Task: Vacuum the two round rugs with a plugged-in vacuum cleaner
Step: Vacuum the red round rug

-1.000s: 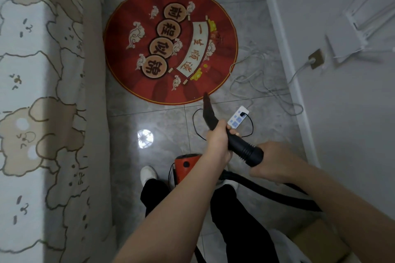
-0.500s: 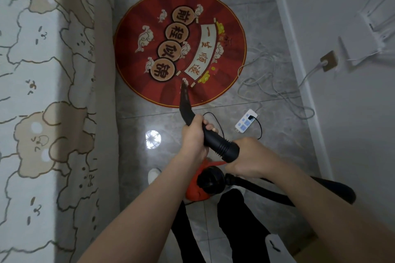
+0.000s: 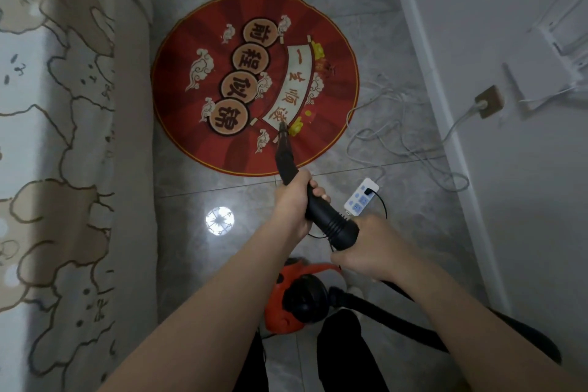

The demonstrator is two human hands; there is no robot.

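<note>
Round red rug [image 3: 254, 86]: four tan discs reading 前, 程, 似, 锦; white scroll banner beside them with red characters, 一 at top, the rest not clearly legible.

Red rug [image 3: 254, 86] with cream clouds; black nozzle [image 3: 286, 159]; orange vacuum [image 3: 280, 305].

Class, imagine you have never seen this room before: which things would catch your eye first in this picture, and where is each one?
The round red rug with coin and scroll designs dominates the upper middle of the grey tiled floor. Just below it, the left hand and right hand grip a black vacuum nozzle, its tip over the rug's near part. The orange vacuum body sits by the person's legs, with a white power strip to the right.
</note>
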